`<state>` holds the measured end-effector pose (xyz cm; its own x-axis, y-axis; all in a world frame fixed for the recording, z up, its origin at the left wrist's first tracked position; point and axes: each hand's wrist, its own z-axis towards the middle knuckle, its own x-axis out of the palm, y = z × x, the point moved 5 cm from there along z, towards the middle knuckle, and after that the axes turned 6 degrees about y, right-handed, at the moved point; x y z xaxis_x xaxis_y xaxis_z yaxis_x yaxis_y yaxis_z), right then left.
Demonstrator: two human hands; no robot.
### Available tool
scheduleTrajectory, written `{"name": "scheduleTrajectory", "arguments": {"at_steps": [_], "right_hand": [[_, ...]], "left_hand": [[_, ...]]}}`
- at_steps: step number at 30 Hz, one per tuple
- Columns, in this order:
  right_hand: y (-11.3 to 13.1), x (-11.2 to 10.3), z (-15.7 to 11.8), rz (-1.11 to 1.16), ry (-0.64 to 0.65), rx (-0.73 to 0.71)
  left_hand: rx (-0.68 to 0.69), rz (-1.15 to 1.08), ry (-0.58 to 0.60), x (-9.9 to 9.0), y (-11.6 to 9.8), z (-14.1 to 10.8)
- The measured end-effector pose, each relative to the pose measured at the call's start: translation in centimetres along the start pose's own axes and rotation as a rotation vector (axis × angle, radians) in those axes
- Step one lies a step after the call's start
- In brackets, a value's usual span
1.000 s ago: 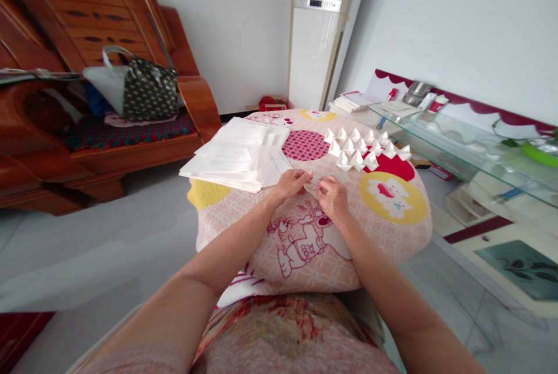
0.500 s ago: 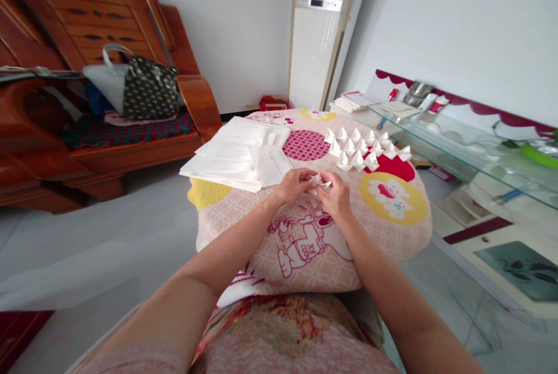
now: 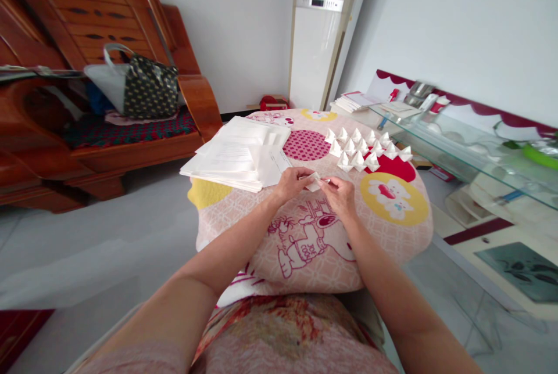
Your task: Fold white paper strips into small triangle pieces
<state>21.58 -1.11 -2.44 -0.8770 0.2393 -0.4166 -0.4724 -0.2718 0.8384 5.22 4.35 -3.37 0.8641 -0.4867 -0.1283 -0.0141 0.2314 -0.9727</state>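
Note:
Between my two hands is a small piece of folded white paper (image 3: 314, 182), held just above the cloth-covered table (image 3: 257, 229). My left hand (image 3: 293, 183) pinches its left side with closed fingers. On the right edge of the paper, the fingertips of my right hand (image 3: 340, 193) are pressed together. Several folded paper boats (image 3: 358, 160) with pointed middles stand in rows beyond my right hand. A pile of white paper sheets (image 3: 231, 153) lies to the left, some with faint print.
A glass-topped cabinet (image 3: 453, 141) runs along the right wall, with papers (image 3: 355, 101) and metal containers on it. To the left stands a wooden bench (image 3: 200, 112) carrying a dotted bag (image 3: 150, 86). A tall white air conditioner (image 3: 316, 43) fills the back corner.
My right hand has shifted slightly right and turned, its fingers now at the paper's right edge. The folded paper looks flatter. My left hand has barely moved.

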Motion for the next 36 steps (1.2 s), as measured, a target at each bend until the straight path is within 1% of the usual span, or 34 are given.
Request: {"name": "scheduleTrajectory", "arguments": {"at_steps": [5,9,12,15,18,22,24,27,32,36], "right_hand": [[-0.7,0.2,0.1,0.065,0.029,0.038],[-1.0,0.1,0.2,0.077,0.046,0.047],[-1.2,0.1,0.2,0.029,0.05,0.083],[-1.0,0.2,0.1,-0.062,0.054,0.1],[-0.6,0.4,-0.1,-0.121,0.065,0.09],[-0.5,0.4,-0.3,-0.099,0.044,0.112],[-0.7,0.2,-0.3,-0.035,0.021,0.153],[-1.1,0.2,-0.3,0.082,0.009,0.242],[-1.8,0.8,-0.3,0.238,0.05,0.395],[-1.5,1.0,-0.5,0.315,0.08,0.485]], "left_hand": [[0.015,0.058,-0.03,-0.3,0.1,0.0],[0.029,0.09,-0.056,-0.7,-0.2,-0.1],[0.058,0.201,-0.062,-0.6,-0.7,-0.2],[0.124,0.353,-0.07,-0.3,-1.6,-0.4],[0.167,0.42,-0.077,0.0,-2.2,-0.6],[0.169,0.395,-0.11,-0.2,-2.1,-0.6],[0.162,0.337,-0.112,-0.3,-1.8,-0.5],[0.139,0.219,-0.081,-0.2,-1.4,-0.4],[0.125,0.142,-0.051,0.0,-1.0,-0.2],[0.108,0.121,-0.047,0.0,-0.9,-0.3]]}}
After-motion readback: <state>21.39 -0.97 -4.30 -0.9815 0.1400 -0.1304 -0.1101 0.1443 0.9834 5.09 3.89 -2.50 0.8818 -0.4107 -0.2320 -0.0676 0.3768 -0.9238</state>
